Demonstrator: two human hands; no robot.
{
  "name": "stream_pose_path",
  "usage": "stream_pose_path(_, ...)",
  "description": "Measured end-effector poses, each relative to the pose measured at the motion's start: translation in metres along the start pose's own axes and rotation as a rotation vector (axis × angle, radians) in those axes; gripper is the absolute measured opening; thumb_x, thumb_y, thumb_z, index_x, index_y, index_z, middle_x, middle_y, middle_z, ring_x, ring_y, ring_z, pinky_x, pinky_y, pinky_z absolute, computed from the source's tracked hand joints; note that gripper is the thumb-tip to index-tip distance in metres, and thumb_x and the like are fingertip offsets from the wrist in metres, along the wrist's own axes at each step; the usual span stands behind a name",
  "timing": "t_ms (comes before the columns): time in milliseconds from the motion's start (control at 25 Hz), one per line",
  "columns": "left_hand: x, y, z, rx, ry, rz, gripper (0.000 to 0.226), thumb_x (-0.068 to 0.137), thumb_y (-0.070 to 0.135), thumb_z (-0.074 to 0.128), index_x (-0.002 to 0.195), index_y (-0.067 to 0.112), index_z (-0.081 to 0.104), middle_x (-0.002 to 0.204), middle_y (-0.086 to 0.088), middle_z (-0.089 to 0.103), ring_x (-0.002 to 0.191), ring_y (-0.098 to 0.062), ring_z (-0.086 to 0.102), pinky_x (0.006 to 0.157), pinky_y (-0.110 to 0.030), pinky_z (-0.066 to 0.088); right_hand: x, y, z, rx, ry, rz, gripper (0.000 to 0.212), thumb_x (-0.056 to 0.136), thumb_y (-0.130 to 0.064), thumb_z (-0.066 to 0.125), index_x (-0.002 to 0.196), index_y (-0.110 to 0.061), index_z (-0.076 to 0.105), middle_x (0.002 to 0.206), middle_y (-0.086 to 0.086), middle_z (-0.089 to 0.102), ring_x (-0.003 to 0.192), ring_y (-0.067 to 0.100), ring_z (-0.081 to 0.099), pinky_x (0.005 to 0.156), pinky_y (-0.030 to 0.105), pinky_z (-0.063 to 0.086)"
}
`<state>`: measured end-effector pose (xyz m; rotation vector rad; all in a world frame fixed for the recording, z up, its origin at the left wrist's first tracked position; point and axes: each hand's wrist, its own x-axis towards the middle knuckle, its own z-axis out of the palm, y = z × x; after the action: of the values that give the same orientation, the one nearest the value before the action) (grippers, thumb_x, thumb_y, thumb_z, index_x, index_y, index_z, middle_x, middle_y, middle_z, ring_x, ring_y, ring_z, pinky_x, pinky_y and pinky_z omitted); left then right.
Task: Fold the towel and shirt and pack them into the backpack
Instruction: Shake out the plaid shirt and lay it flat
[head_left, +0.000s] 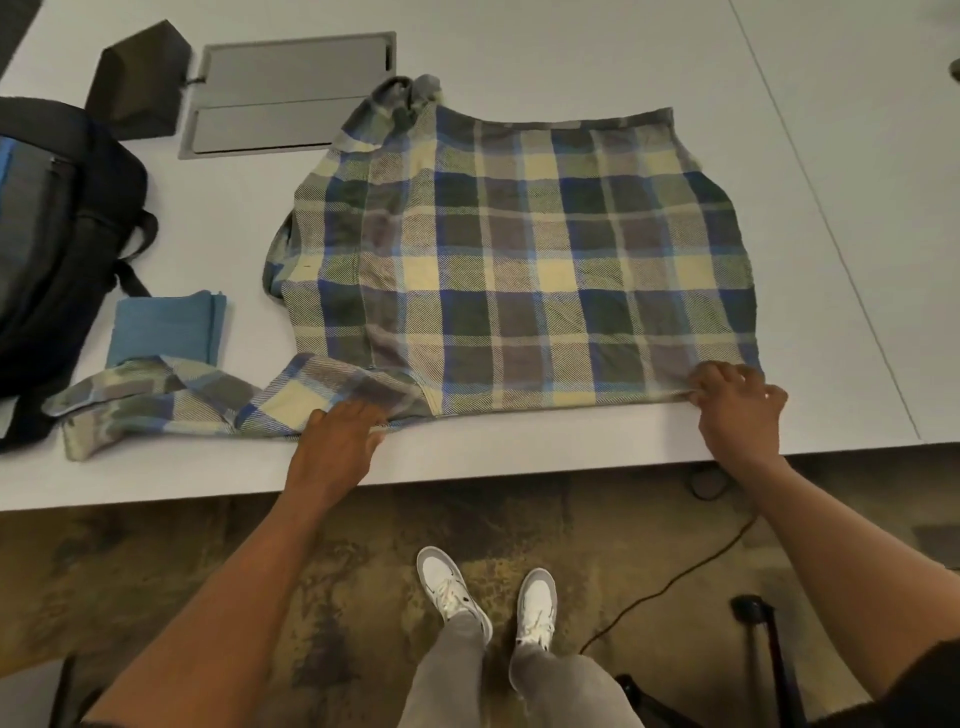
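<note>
No legible text, label, brand or number anywhere.

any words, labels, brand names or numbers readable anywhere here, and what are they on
None can be read.
Plaid shirt: only the check pattern shows, no label.
Backpack: no logo or tag visible.
Folded blue towel: plain.
Dark pouch: no print visible.
White shoes: any side marking is too small to read.

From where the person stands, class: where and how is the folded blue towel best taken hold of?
Pinch the folded blue towel at its right edge, where the layers stack, coming from the right. The backpack crowds its left and the shirt sleeve overlaps its near edge.
</note>
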<state>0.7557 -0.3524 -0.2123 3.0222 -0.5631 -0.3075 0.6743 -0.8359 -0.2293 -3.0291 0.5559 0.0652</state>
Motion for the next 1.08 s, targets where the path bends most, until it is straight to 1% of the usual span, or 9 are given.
stream_pose_path(120,-0.004,0.000,-0.005,0.055,0.054,0.022,0.018,0.090,0.022,0.067,0.106,0.015,0.062,0.102,-0.011,0.069,0.088,-0.030,0.065,0.077,-0.044,0.051,0.002,0.009,-0.002,-0.009,0.034,-0.009,0.028,0.089,0.001,0.055,0.109,-0.017,0.050,0.124,0.015,0.059,0.121,0.040,0.046,0.101,0.056,0.034)
stream_pose_path(240,-0.011,0.002,-0.010,0.120,0.002,0.057,0.021,0.093,0.029,0.063,0.109,0.015,0.061,0.104,-0.010,0.069,0.088,-0.029,0.064,0.074,-0.042,0.053,-0.002,0.009,0.002,-0.096,-0.005,-0.030,0.033,0.084,0.000,0.060,0.111,-0.014,0.049,0.122,0.015,0.057,0.117,0.039,0.049,0.099,0.058,0.037)
stream_pose_path(400,-0.017,0.014,-0.019,0.049,-0.178,-0.100,0.038,0.099,0.054,0.043,0.119,0.025,0.057,0.112,-0.003,0.070,0.095,-0.023,0.067,0.076,-0.037,0.053,0.002,0.008,-0.003,-0.155,-0.063,-0.043,0.034,0.083,-0.004,0.064,0.114,-0.012,0.053,0.119,0.016,0.057,0.110,0.039,0.054,0.097,0.057,0.042)
stream_pose_path(480,-0.021,0.020,-0.021,0.025,-0.220,-0.173,0.052,0.098,0.062,0.027,0.110,0.025,0.061,0.103,-0.003,0.072,0.087,-0.020,0.065,0.071,-0.032,0.047,0.006,0.009,-0.007,-0.159,-0.086,-0.056,0.035,0.083,-0.005,0.064,0.116,-0.012,0.054,0.119,0.016,0.057,0.110,0.038,0.054,0.097,0.056,0.042)
stream_pose_path(560,-0.019,0.024,-0.025,-0.043,-0.070,-0.213,0.057,0.098,0.060,0.024,0.096,0.020,0.065,0.093,-0.005,0.071,0.077,-0.018,0.060,0.066,-0.030,0.044,0.007,0.007,-0.009,-0.138,-0.099,-0.053,0.037,0.082,-0.004,0.063,0.116,-0.011,0.055,0.118,0.015,0.057,0.111,0.037,0.052,0.096,0.055,0.041)
stream_pose_path(640,-0.008,0.021,-0.027,-0.054,0.114,-0.233,0.049,0.101,0.050,0.037,0.095,0.014,0.070,0.094,-0.009,0.070,0.082,-0.023,0.063,0.069,-0.036,0.050,0.008,0.004,-0.013,-0.092,-0.077,-0.038,0.034,0.081,0.000,0.060,0.113,-0.010,0.058,0.113,0.015,0.059,0.107,0.037,0.052,0.094,0.052,0.041)
stream_pose_path(800,0.008,0.014,-0.027,-0.054,0.162,-0.217,0.027,0.097,0.028,0.056,0.120,0.015,0.060,0.124,-0.011,0.063,0.106,-0.030,0.062,0.086,-0.043,0.053,0.021,-0.007,-0.013,0.033,-0.022,-0.144,0.026,0.083,0.000,0.061,0.107,-0.008,0.058,0.105,0.015,0.064,0.092,0.036,0.058,0.083,0.047,0.051)
stream_pose_path(920,0.004,0.015,-0.020,-0.139,-0.009,-0.335,0.047,0.098,0.027,0.053,0.143,0.020,0.040,0.140,-0.013,0.050,0.108,-0.035,0.063,0.080,-0.046,0.054,0.028,-0.018,-0.007,0.111,-0.090,-0.216,0.023,0.092,-0.009,0.057,0.115,-0.008,0.059,0.114,0.016,0.061,0.095,0.036,0.057,0.079,0.045,0.054)
stream_pose_path(1080,-0.008,0.018,-0.008,-0.046,-0.110,-0.435,0.069,0.096,0.044,0.052,0.152,0.017,0.022,0.143,-0.019,0.042,0.115,-0.039,0.058,0.083,-0.048,0.053,0.032,-0.020,0.005,0.058,-0.134,-0.153,0.032,0.091,-0.017,0.059,0.123,-0.015,0.054,0.125,0.014,0.054,0.106,0.036,0.052,0.084,0.050,0.053)
